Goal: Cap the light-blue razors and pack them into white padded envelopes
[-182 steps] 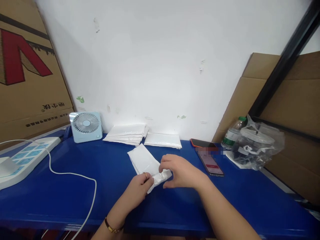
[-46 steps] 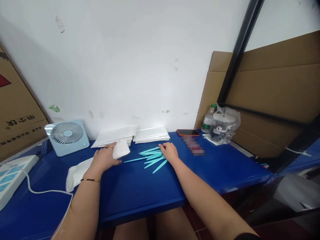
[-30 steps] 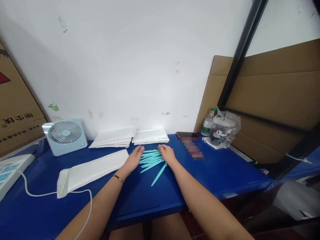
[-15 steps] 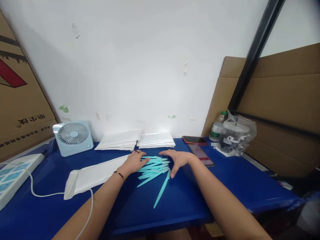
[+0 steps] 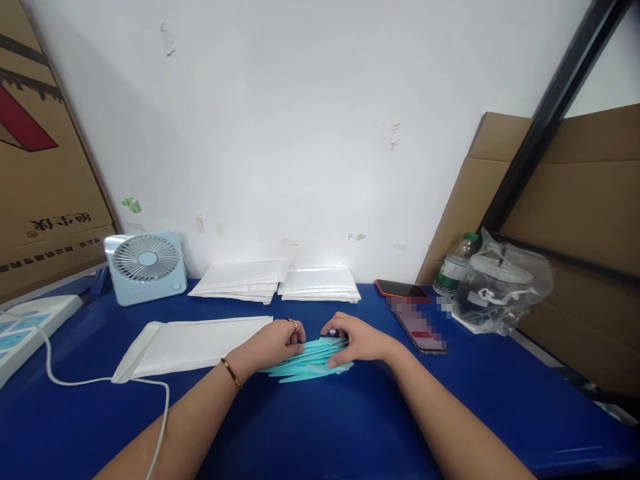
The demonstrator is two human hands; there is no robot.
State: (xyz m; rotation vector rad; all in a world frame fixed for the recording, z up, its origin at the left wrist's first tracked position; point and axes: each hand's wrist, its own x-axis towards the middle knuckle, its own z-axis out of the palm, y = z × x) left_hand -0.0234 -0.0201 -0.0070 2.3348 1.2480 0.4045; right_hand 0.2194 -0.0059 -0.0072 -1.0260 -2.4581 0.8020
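A loose bundle of slim turquoise plastic sticks (image 5: 315,358) lies between my two hands on the blue table. My left hand (image 5: 277,343), with a ring and a dark bracelet, curls its fingers round the bundle's left end, thumb on top. At the right end my right hand (image 5: 357,341) has thumb and bent fingers closed about the sticks. The fingertips behind the bundle are partly hidden. Left of the sticks, a white padded envelope (image 5: 200,343) lies flat with its flap end toward the left, partly behind my left hand.
Two stacks of white padded envelopes (image 5: 240,280) stand against the wall. A blue fan (image 5: 147,267) and a power strip (image 5: 35,333) with a white cable are on the left. To the right lie two phones (image 5: 420,327), a bottle (image 5: 455,267) and a bagged container (image 5: 500,287).
My hands have closed in on the sticks from both ends. The spread sticks, including the stray one in front, are now gathered into a tighter bundle. The view has shifted slightly.
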